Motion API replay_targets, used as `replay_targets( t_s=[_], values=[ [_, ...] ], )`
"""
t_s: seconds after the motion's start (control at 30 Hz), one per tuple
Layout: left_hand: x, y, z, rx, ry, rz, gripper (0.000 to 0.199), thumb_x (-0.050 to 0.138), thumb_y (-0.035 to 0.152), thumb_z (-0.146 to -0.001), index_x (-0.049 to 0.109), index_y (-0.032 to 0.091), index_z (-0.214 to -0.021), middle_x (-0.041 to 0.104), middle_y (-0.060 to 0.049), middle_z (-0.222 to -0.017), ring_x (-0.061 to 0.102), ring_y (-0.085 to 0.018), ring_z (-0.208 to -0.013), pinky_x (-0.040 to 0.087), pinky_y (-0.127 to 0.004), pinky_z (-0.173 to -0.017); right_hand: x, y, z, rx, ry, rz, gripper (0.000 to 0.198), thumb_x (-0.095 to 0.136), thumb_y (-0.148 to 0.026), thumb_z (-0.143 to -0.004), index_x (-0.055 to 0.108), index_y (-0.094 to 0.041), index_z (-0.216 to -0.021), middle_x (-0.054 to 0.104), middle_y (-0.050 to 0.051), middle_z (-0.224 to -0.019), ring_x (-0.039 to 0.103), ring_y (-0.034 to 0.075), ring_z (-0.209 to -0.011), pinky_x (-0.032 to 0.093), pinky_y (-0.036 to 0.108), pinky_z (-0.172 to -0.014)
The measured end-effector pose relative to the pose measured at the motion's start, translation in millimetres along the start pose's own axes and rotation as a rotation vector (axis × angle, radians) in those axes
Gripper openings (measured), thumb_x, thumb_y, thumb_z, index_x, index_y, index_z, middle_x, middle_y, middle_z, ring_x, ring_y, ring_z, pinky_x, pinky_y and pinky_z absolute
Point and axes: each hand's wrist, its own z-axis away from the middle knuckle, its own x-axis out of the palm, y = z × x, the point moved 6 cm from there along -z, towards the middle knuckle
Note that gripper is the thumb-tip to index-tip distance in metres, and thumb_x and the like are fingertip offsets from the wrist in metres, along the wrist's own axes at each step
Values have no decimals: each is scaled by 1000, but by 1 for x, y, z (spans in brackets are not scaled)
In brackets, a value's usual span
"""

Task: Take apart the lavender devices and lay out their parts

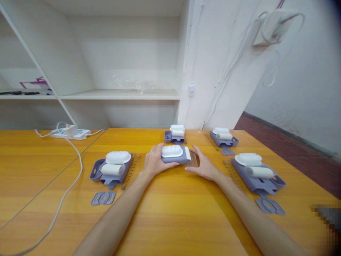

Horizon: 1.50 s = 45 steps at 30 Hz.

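Head view of a glossy orange wooden tabletop [170, 213]. At centre, a lavender-grey plastic holder topped with a white oval brush [175, 153] rests on the tabletop. The left hand [155, 160] is clamped on the holder's left end, thumb along its near edge and fingers behind it. The right hand [203, 164] lies just beside the holder's right end, fingers spread and partly open; whether its fingertips touch the holder cannot be told. A small clear plastic piece [193, 160] sits between this hand and the holder.

Four similar sets of lavender-grey trays with white parts surround the hands: near left [112, 168], near right [256, 174], far centre [176, 134] and far right [223, 137]. Thin metal coil springs [131, 170] lie beside the near-left set, and flat lavender-grey frame pieces [103, 198] lie in front of it. A white power strip with cable [70, 133] occupies the far left.
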Motion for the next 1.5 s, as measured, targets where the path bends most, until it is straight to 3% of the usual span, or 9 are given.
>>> replay_targets(
  t_s=[0.17, 0.43, 0.63, 0.8, 1.2, 1.37, 1.5],
  values=[
    [-3, 5, 0, 54, 29, -16, 85, 63, 72, -56, 41, 19, -119, 58, -11, -112, 56, -28, -103, 45, -41, -89, 1, 0, 1, -51, 69, 11, 97, 71, -47, -68, 16, -21, -143, 35, 15, -142, 37, 28, -129, 31, 49, -106],
    [-6, -2, 0, 9, 58, -24, 86, 64, 72, -55, 42, 20, -119, 58, -10, -110, 56, -28, -102, 46, -40, -87, -1, -10, 5, -176, 140, 203, 94, 70, -50, -68, 19, -25, -143, 33, 12, -143, 34, 29, -130, 30, 50, -107],
    [-8, 2, 0, 128, 55, 9, 83, 64, 70, -56, 43, 19, -117, 59, -10, -108, 57, -27, -100, 47, -39, -87, -2, -37, 4, -288, 187, 309, 88, 66, -52, -71, 22, -23, -142, 38, 11, -141, 34, 30, -130, 22, 52, -109],
    [-7, 5, 1, 175, 32, 3, 82, 64, 69, -56, 44, 19, -117, 59, -10, -106, 57, -27, -98, 46, -40, -87, 0, -53, 4, -378, 175, 358, 75, 62, -50, -75, 32, -22, -138, 49, 12, -129, 44, 30, -120, 33, 49, -103],
    [-7, 5, 2, 200, 41, 25, 82, 64, 70, -57, 42, 19, -117, 58, -11, -106, 56, -26, -100, 46, -39, -87, -2, -64, 8, -381, 180, 454, 76, 58, -53, -77, 29, -19, -139, 53, 13, -113, 48, 31, -101, 39, 48, -89],
    [-5, 4, 3, 191, 16, 54, 85, 65, 70, -55, 40, 19, -118, 57, -9, -106, 57, -26, -99, 47, -39, -86, -2, -68, 9, -393, 168, 415, 68, 60, -52, -76, 38, -22, -133, 54, 10, -104, 48, 28, -95, 40, 45, -86],
    [-8, 1, 3, 146, 55, 64, 83, 66, 70, -54, 40, 20, -116, 57, -9, -105, 58, -25, -98, 48, -38, -85, -8, -61, 8, -360, 254, 402, 63, 63, -55, -73, 48, -22, -125, 54, 9, -97, 49, 27, -90, 41, 43, -84]
  ],
)
